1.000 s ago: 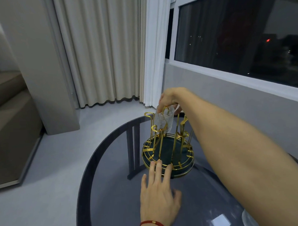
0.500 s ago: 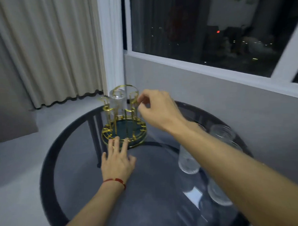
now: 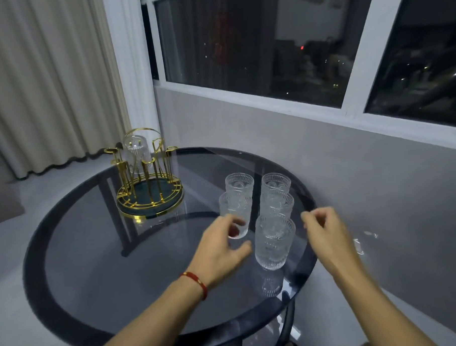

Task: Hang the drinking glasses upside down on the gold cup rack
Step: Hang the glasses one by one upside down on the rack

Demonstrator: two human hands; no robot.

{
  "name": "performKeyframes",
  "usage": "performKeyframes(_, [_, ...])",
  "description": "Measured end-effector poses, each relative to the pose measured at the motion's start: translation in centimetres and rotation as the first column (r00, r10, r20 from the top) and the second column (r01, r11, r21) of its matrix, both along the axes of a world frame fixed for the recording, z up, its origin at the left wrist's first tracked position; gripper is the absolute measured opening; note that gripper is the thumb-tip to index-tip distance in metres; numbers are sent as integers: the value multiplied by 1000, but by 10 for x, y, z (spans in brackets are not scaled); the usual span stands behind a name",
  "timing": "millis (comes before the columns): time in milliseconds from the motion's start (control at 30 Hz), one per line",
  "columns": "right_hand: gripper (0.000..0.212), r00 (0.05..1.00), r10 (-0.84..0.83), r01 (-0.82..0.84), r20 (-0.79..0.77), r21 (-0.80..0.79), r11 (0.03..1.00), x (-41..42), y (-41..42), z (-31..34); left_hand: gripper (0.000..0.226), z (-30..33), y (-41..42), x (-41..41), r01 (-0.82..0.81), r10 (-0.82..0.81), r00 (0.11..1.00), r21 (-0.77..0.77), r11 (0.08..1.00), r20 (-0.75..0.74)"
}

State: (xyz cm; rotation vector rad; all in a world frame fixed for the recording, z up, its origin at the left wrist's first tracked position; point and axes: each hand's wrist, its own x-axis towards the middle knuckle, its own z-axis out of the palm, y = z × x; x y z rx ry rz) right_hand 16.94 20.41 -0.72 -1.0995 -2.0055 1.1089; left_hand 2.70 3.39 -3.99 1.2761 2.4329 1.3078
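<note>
The gold cup rack stands at the back left of the round glass table, with one clear glass hanging upside down on a far peg. Several embossed drinking glasses stand upright on the right side of the table; the nearest glass sits between my hands. My left hand hovers with fingers apart just left of the group, partly in front of a second glass. My right hand floats to their right, fingers loosely curled, holding nothing.
The dark round glass table has a thick black rim, and its right edge lies close to the grey wall under a window. Cream curtains hang behind the rack. A table leg shows through the glass top.
My right hand let go of the glass on the rack and drew back. My left hand left the rack's base. Both hands now sit by the upright glasses, and my view has swung right.
</note>
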Motion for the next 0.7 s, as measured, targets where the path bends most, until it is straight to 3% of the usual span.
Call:
performKeyframes(100, [27,984,176,-163,4,-357,920,0,6,-14,74,-9,22,24,88,-88,989,6,996,118])
performKeyframes(167, [41,967,256,-232,0,-431,872,-1,5,-24,93,-14,33,33,82,-82,986,1,997,146])
performKeyframes(267, [52,956,292,-257,29,-393,883,-3,4,-31,97,-18,41,35,45,-51,984,40,998,168])
performKeyframes(433, [45,956,288,-251,53,-355,900,-7,-3,-22,86,-9,35,29,-7,7,997,0,1000,75])
performKeyframes(533, [40,933,359,-338,2,-330,881,-11,-18,-14,78,5,11,16,-44,44,999,-42,998,-6])
performKeyframes(700, [24,854,503,-520,-133,-223,825,-41,-61,-8,75,31,-44,-26,-229,226,973,65,971,52])
